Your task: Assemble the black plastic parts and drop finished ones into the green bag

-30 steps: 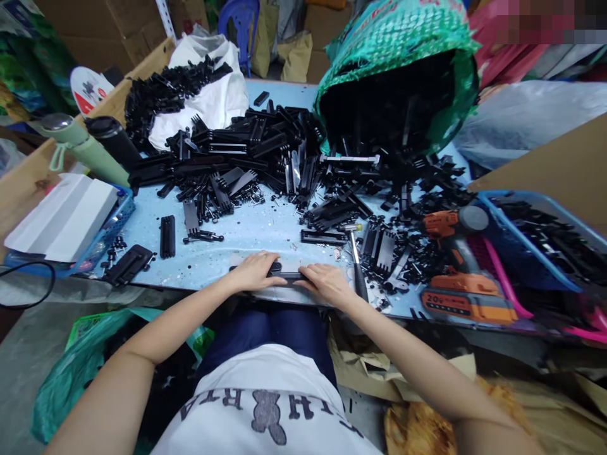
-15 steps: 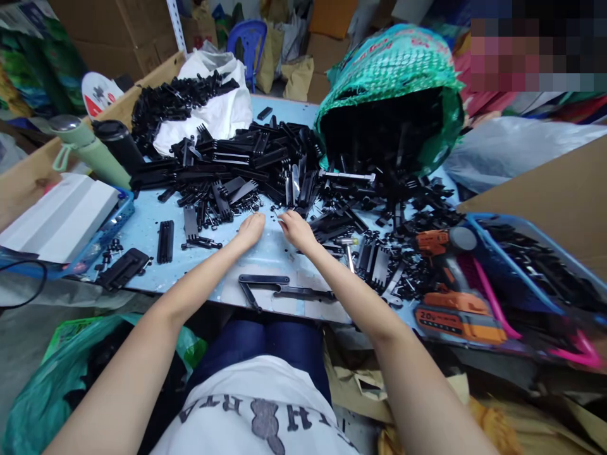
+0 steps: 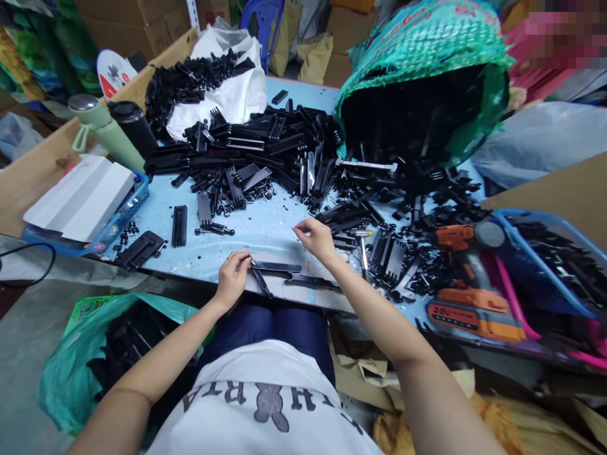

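Note:
A black jointed bar piece (image 3: pixel 277 266) lies near the front edge of the blue tabletop, its sections folded at angles. At its left corner, my left hand (image 3: pixel 233 277) is closed in a pinch, fingertips right at the joint; whatever they hold is too small to name. Above the piece and to its right, my right hand (image 3: pixel 317 240) pinches with thumb and forefinger, apart from the bars. Anything between those fingertips is too tiny to make out. A small hammer (image 3: pixel 364 256) with a yellowish tip lies right of my right hand.
Black plastic parts (image 3: pixel 265 142) are heaped across the table. A green woven sack (image 3: pixel 427 57) spills more at the right. An orange cordless drill (image 3: pixel 474 309) lies before a blue basket (image 3: pixel 502 221). Left stand a green bottle (image 3: pixel 114 139) and a black cup (image 3: pixel 135 123).
My hands have come apart from beside each other. The left moved down and left to the bar's corner; the right shifted slightly right and down. The camera view has shifted too.

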`<state>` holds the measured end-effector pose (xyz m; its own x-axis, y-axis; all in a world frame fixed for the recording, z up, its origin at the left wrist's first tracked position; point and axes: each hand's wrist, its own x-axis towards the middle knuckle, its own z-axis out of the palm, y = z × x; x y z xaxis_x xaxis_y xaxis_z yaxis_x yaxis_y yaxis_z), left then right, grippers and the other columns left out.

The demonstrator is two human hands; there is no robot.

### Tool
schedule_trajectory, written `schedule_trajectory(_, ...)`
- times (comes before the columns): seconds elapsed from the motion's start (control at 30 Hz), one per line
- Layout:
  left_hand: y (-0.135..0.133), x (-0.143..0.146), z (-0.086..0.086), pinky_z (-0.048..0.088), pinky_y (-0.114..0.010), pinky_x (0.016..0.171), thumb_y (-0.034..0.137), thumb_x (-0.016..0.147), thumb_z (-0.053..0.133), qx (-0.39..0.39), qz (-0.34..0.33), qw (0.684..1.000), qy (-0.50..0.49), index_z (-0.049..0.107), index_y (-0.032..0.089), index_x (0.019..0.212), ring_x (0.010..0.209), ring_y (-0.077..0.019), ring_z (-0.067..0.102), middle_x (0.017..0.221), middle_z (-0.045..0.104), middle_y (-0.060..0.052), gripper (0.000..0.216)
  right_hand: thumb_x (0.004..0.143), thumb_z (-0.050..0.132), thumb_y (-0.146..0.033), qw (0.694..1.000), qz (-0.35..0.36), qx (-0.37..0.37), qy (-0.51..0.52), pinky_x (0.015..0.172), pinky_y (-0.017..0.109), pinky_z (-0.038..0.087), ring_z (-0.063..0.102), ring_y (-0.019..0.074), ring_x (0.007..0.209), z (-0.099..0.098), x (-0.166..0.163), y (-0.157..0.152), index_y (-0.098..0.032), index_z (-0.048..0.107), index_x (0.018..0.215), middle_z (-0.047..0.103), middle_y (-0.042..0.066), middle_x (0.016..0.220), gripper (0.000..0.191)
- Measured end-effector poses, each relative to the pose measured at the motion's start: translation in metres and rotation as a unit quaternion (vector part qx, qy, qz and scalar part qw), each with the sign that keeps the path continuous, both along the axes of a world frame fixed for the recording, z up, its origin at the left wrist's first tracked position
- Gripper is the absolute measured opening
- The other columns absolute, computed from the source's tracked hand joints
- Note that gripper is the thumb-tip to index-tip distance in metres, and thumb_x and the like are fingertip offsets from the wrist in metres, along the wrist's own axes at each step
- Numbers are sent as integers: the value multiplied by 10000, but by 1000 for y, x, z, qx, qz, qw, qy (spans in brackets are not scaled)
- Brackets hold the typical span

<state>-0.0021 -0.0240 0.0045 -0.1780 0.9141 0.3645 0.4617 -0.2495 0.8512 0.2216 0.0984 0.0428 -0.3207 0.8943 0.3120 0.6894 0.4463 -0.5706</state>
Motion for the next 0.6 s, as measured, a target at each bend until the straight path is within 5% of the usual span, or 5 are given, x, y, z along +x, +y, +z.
schedule_trajectory(0.2,0,0,-1,520,-336,804,205,901,450,118,-30,971,207,608,178,1019,910,-180,634,958,664,-92,198,825,581,-335,988,19,-5,151,612,244,524,619,131,665,7,16,-64,-179,626,821,640,40,768,162)
schedule_trajectory(0.4,6,-9,-10,515,-380,767,199,910,419,124,-115,928,333,603,148,1031,932,-224,642,1040,662,-153,227,875,509,-303,992,42,74,89,679,288,532,627,160,768,-4,18,-82,-191,629,801,654,61,770,180)
schedule_trajectory(0.6,11,-14,2,482,-421,823,185,908,407,108,-160,913,360,604,169,1046,996,-231,620,1040,668,-127,242,887,496,-268,992,52,106,42,715,271,542,646,150,809,-11,26,-89,-190,652,879,672,77,866,174)
